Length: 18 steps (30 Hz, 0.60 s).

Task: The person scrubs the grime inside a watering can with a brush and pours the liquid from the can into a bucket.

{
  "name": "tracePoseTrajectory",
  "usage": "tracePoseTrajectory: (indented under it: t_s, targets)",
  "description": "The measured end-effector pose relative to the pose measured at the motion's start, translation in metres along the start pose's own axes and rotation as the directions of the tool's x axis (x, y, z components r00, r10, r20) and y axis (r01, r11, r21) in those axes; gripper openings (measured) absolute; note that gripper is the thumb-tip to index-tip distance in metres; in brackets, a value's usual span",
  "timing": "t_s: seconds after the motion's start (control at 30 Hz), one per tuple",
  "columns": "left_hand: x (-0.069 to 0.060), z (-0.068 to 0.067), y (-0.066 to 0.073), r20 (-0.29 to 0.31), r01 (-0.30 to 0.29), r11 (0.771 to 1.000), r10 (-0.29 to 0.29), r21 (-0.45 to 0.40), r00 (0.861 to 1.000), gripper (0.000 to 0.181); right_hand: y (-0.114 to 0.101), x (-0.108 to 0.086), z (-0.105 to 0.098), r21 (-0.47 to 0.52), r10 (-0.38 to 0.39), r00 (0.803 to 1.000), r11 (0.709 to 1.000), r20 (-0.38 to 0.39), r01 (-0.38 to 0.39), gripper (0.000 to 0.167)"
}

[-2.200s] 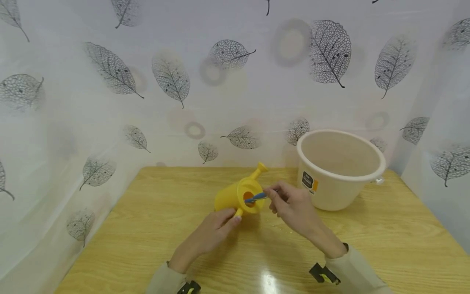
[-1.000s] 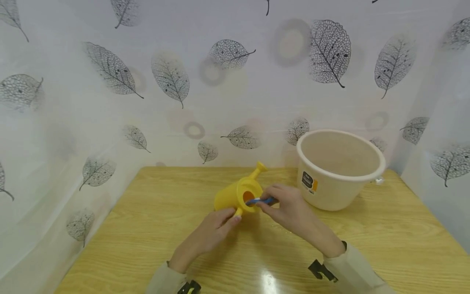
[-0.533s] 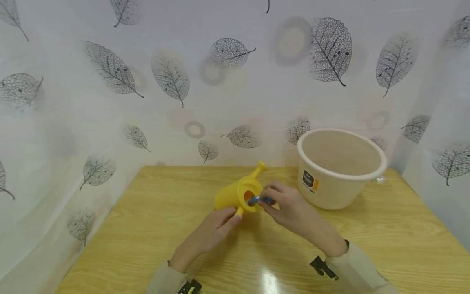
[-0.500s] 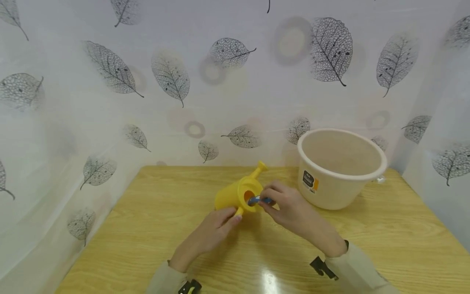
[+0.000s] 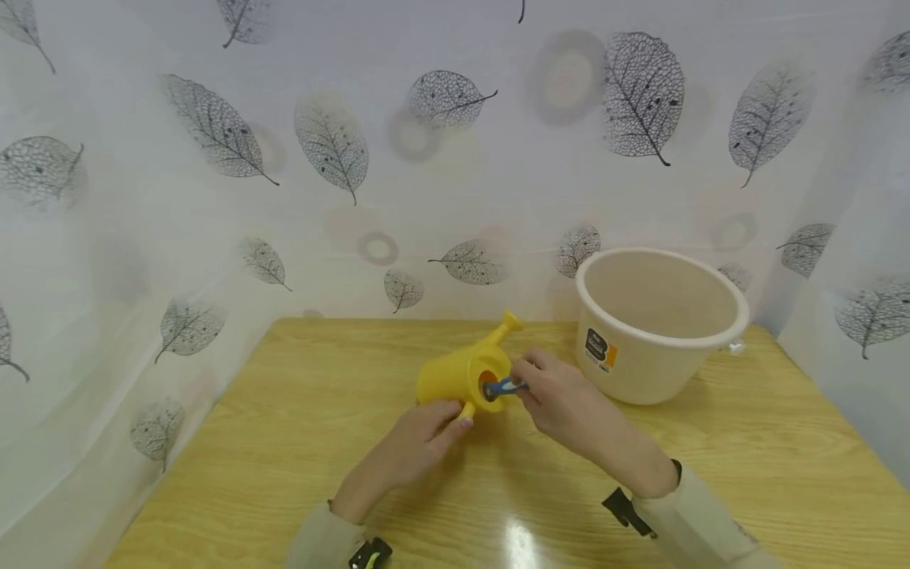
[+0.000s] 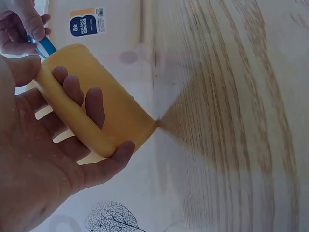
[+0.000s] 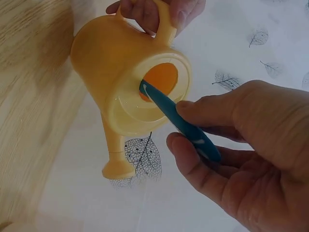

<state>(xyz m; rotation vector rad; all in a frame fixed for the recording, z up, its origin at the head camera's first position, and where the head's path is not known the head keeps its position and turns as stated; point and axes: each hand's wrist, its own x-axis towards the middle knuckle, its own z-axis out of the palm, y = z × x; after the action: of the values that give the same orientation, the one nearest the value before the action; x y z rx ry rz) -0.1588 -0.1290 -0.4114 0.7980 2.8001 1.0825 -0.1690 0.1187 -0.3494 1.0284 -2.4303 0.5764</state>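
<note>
- The right hand (image 5: 565,399) had drawn back slightly from the yellow watering can (image 5: 446,379) since half a second earlier, so more of the blue tool (image 5: 505,387) showed between its fingertips and the can's opening (image 7: 163,77).
- The can had turned a touch towards the right hand; the white bucket (image 5: 640,367), beyond and to the right of that hand, stayed put.
- This suggested that the tool was being worked in and out at the opening; its far end was hard to make out.
- The right hand pinched the tool between thumb and fingers, its forearm slanting in from the near right.
- The left hand (image 5: 408,444) grasped the can's handle (image 6: 72,113), fingers curled through the loop.
- The can lay tilted just ahead of the left hand, opening towards the right hand, its base edge seemingly touching the table (image 5: 277,466).
</note>
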Motion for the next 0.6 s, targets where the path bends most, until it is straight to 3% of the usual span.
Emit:
tracePoseTrajectory:
  t_s: [0.1,0.23,0.6]
  targets:
    - [0.0010,0.0010,-0.0009,-0.006,-0.013,0.999,0.013,0.041,1.000,0.030,-0.0015,0.0004,-0.0029,-0.053,0.043,0.997,0.998,0.063,-0.040,0.015]
    - [0.0020,0.0013,-0.0005,-0.011,-0.025,0.998,0.026,0.058,1.000,0.029,-0.0015,0.0000,-0.0035,-0.116,0.051,0.995,0.992,0.086,-0.040,0.014]
    - [0.0032,0.0024,0.0005,-0.020,-0.037,0.998,0.038,0.045,0.999,0.029,-0.0032,-0.0029,-0.0071,-0.204,-0.066,0.997,0.976,0.030,0.071,0.020]
